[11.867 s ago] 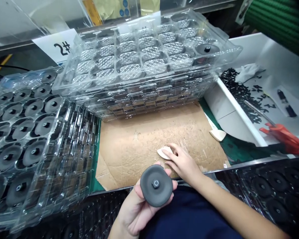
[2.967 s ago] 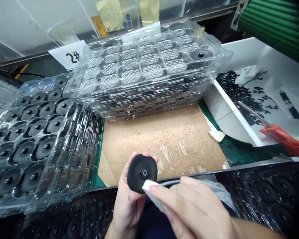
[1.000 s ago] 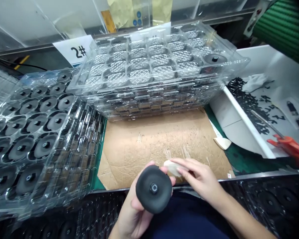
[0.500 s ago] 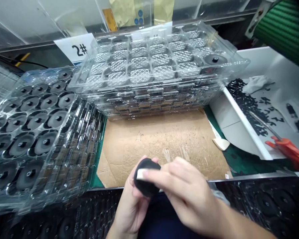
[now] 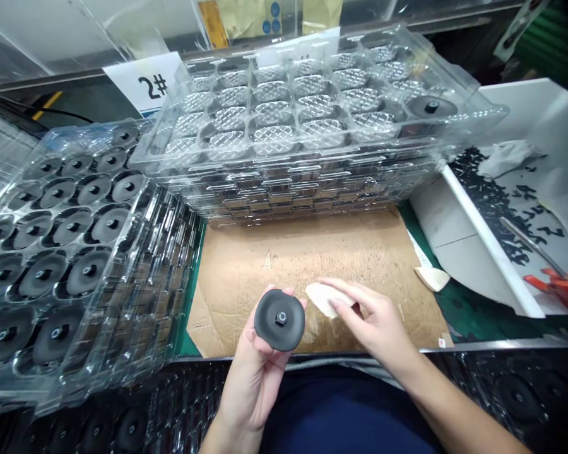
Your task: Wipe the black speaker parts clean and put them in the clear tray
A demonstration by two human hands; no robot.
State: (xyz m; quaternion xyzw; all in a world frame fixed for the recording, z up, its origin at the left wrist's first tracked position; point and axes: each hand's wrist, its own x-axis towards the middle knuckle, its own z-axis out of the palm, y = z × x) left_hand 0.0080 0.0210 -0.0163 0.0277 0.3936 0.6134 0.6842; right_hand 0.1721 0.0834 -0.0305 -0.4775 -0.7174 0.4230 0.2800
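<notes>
My left hand [image 5: 255,378] grips a round black disc [image 5: 279,320] with a small hub at its centre, face up above the near edge of a cardboard sheet [image 5: 307,265]. My right hand [image 5: 376,321] pinches a small white wedge-shaped piece [image 5: 322,297] just right of the disc, low over the cardboard. A second white piece [image 5: 431,278] lies on the cardboard's right edge.
A stack of clear blister trays [image 5: 307,126] stands behind the cardboard, with one black disc [image 5: 430,107] in its top right pocket. Trays full of black discs [image 5: 57,239] lie at the left. At the right, a white bin [image 5: 506,208] holds small black parts and an orange-handled tool [image 5: 561,287].
My right hand has drawn the white piece off the disc's face and moved right, down to the cardboard. The disc is uncovered again in my left hand.
</notes>
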